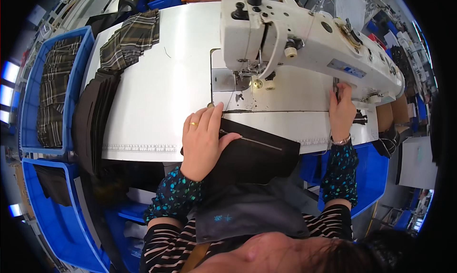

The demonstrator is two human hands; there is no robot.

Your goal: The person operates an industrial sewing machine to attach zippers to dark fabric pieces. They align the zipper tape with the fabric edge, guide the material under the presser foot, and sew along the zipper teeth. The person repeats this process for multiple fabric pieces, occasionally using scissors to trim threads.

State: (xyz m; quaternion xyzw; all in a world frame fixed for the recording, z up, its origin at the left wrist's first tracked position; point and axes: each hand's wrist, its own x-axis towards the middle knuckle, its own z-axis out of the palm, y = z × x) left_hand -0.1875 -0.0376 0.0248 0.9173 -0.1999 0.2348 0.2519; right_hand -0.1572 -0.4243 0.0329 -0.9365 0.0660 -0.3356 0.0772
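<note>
My left hand [202, 144] lies with fingers stretched over a black fabric piece [257, 163], which has a silver zipper [259, 142] and rests at the table's front edge, below the needle area [238, 82] of a white sewing machine [304, 44]. Beneath the machine's arm, my right hand [342, 111] has its fingers closed on a narrow dark item that I cannot make out. A small black piece [360, 118] lies just right of that hand.
On the white table's [157, 96] left are stacked plaid pieces [126, 44] and dark fabric [95, 120]. Blue bins with plaid [29, 96] and dark pieces [43, 225] stand further left. Another blue bin [369, 168] sits below the table at right.
</note>
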